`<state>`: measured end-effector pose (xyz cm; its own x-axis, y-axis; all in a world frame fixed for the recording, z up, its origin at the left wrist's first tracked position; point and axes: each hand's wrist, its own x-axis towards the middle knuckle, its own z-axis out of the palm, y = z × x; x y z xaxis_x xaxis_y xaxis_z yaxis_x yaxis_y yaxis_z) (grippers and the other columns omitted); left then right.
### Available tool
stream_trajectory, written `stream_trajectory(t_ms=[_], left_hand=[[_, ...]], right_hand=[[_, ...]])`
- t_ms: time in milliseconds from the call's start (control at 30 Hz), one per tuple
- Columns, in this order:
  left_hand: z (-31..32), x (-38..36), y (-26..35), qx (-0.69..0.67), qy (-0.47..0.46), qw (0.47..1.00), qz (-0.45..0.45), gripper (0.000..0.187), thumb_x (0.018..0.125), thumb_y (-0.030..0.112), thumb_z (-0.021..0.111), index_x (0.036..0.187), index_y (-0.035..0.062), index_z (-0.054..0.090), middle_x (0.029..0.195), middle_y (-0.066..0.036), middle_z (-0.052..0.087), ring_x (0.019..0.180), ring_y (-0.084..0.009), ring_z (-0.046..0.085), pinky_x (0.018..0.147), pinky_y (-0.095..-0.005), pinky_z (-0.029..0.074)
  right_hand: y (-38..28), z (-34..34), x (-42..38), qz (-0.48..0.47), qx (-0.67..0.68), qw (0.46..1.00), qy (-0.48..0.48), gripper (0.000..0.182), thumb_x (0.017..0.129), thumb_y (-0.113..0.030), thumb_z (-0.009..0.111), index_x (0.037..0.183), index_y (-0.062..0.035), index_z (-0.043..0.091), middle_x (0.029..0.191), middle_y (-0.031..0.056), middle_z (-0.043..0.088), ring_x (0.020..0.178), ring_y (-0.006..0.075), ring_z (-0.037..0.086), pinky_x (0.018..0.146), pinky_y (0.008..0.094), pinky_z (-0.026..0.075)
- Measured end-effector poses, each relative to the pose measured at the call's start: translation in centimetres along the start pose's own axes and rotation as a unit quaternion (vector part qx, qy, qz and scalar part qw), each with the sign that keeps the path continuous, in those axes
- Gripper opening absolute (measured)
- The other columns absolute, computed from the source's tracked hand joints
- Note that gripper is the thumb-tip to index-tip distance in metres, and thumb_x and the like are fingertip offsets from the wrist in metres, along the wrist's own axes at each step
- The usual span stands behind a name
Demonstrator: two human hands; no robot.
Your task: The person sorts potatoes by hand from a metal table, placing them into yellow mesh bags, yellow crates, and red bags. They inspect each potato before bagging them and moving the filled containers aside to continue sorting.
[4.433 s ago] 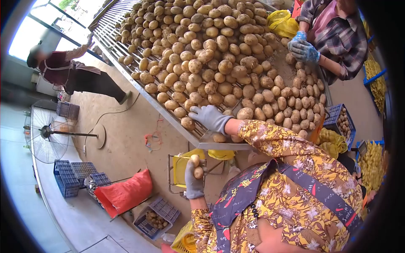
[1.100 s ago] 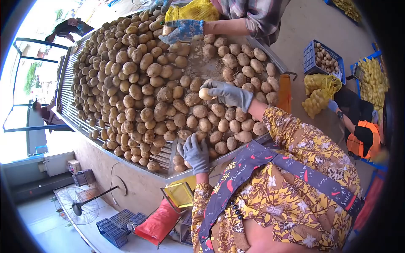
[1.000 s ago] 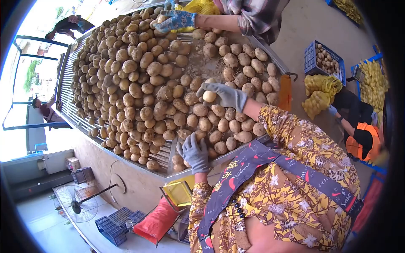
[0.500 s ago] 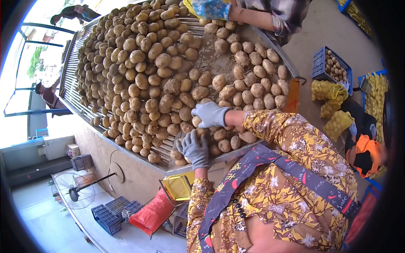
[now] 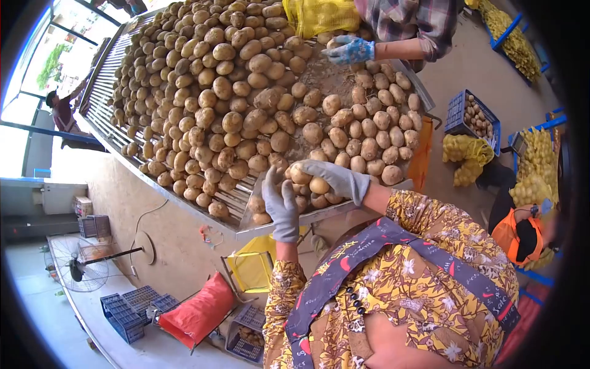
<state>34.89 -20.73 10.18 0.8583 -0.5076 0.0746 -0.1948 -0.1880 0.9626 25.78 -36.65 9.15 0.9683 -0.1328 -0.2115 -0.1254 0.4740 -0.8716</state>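
Observation:
My right hand, in a grey glove, curls over a potato at the near edge of the heap. Another potato shows just below its palm. My left hand, also gloved in grey, is raised beside it at the table corner, fingers and thumb apart, its fingertips right by the potatoes. Many soil-dusted potatoes cover the slatted metal sorting table. A group of smaller ones lies on the right part, past a strip of loose dirt.
Across the table, a co-worker's blue-gloved hand reaches over potatoes beside a yellow mesh sack. A yellow bag on a frame, a red sack and a fan stand below left. A blue crate is on the right.
My right hand has turned and moved right, now curled at a potato. My left hand has risen slightly. The co-worker's blue-gloved hand has come down over the table; the whole view has shifted.

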Motion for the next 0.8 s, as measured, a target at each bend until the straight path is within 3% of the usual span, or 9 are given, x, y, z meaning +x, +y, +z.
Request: stream_trajectory(t_ms=[33, 67, 133, 200, 333, 433, 533, 667, 800], left_hand=[[-0.6, -1.5, 1.8, -0.133, -0.058, 0.989, -0.024, 0.046, 0.101, 0.015, 0.058, 0.145, 0.0011, 0.05, 0.138, -0.016, 0.06, 0.122, -0.0237, 0.059, 0.106, -0.0351, 0.046], [-2.1, -2.2, 2.2, 0.093, -0.086, 0.986, 0.105, 0.044, 0.101, 0.014, 0.059, 0.142, 0.0007, 0.053, 0.139, -0.015, 0.06, 0.123, -0.0227, 0.059, 0.105, -0.0327, 0.047], [-4.3, -4.5, -0.6, 0.047, -0.053, 0.996, 0.049, 0.044, 0.1, 0.013, 0.061, 0.142, 0.0004, 0.054, 0.138, -0.014, 0.06, 0.124, -0.0219, 0.058, 0.106, -0.0329, 0.046], [-7.7, -6.6, -3.4, -0.242, 0.033, 0.96, -0.135, 0.037, 0.104, 0.02, 0.056, 0.136, 0.0029, 0.056, 0.129, -0.013, 0.063, 0.117, -0.0254, 0.062, 0.102, -0.0376, 0.051], [-15.3, -12.6, -7.3, -0.55, 0.135, 0.801, -0.192, 0.035, 0.106, 0.027, 0.05, 0.132, 0.0041, 0.054, 0.119, -0.011, 0.063, 0.106, -0.0221, 0.066, 0.088, -0.0347, 0.059], [-18.1, -17.4, -9.8, -0.265, 0.049, 0.942, -0.201, 0.043, 0.101, 0.023, 0.063, 0.138, 0.0044, 0.052, 0.114, -0.011, 0.064, 0.091, -0.0133, 0.067, 0.07, -0.0283, 0.058], [-18.2, -21.3, -11.1, 0.074, 0.105, 0.99, -0.053, 0.07, 0.086, 0.024, 0.081, 0.144, 0.0015, 0.049, 0.125, -0.013, 0.066, 0.105, -0.0286, 0.068, 0.097, -0.0381, 0.053], [-24.0, -25.8, -11.8, -0.307, 0.147, 0.915, -0.219, 0.055, 0.095, 0.024, 0.073, 0.143, 0.0079, 0.051, 0.113, -0.012, 0.068, 0.089, -0.0225, 0.071, 0.075, -0.0314, 0.058], [-34.4, -31.2, -12.0, -0.45, 0.326, 0.794, -0.246, 0.037, 0.1, 0.036, 0.066, 0.125, 0.0099, 0.055, 0.1, -0.009, 0.067, 0.075, -0.0188, 0.069, 0.055, -0.0289, 0.057]], right_hand=[[-0.9, 2.0, -0.6, -0.042, -0.128, 0.991, -0.004, 0.05, 0.112, -0.035, 0.037, 0.14, 0.0032, 0.052, 0.142, 0.0113, 0.056, 0.131, 0.0178, 0.051, 0.117, 0.032, 0.034], [-1.4, 4.6, -1.7, -0.06, -0.208, 0.976, 0.003, 0.053, 0.111, -0.038, 0.038, 0.143, 0.0039, 0.049, 0.144, 0.0114, 0.055, 0.132, 0.0163, 0.051, 0.117, 0.0323, 0.036], [2.6, 7.3, -1.0, 0.086, -0.029, 0.995, 0.035, 0.052, 0.11, -0.036, 0.044, 0.145, 0.0023, 0.048, 0.145, 0.0129, 0.054, 0.136, 0.0207, 0.05, 0.117, 0.0354, 0.038], [6.5, 8.8, -1.1, -0.21, -0.445, 0.868, -0.061, 0.05, 0.108, -0.033, 0.051, 0.146, -0.0011, 0.048, 0.144, 0.0133, 0.055, 0.137, 0.0268, 0.051, 0.115, 0.0386, 0.041], [6.0, 17.6, -1.6, 0.181, -0.036, 0.983, -0.005, 0.045, 0.109, -0.028, 0.048, 0.146, -0.0032, 0.049, 0.141, 0.0118, 0.058, 0.132, 0.0217, 0.055, 0.105, 0.0318, 0.049], [11.3, 20.2, -0.2, 0.088, -0.218, 0.969, -0.079, 0.044, 0.111, -0.03, 0.044, 0.142, -0.0013, 0.051, 0.139, 0.0117, 0.058, 0.132, 0.0237, 0.054, 0.111, 0.0332, 0.044], [14.4, 25.1, -1.0, 0.007, -0.358, 0.915, -0.187, 0.051, 0.11, -0.037, 0.043, 0.144, 0.0009, 0.05, 0.143, 0.0142, 0.055, 0.135, 0.0249, 0.052, 0.117, 0.0336, 0.037], [14.7, 30.5, -1.7, 0.223, -0.143, 0.951, -0.162, 0.055, 0.111, -0.04, 0.043, 0.152, -0.0043, 0.043, 0.15, 0.0083, 0.051, 0.131, 0.022, 0.054, 0.109, 0.0337, 0.047], [12.3, 31.4, -2.5, 0.216, -0.156, 0.934, -0.238, 0.053, 0.11, -0.04, 0.045, 0.149, -0.0037, 0.046, 0.147, 0.0087, 0.052, 0.124, 0.0209, 0.059, 0.105, 0.034, 0.05]])
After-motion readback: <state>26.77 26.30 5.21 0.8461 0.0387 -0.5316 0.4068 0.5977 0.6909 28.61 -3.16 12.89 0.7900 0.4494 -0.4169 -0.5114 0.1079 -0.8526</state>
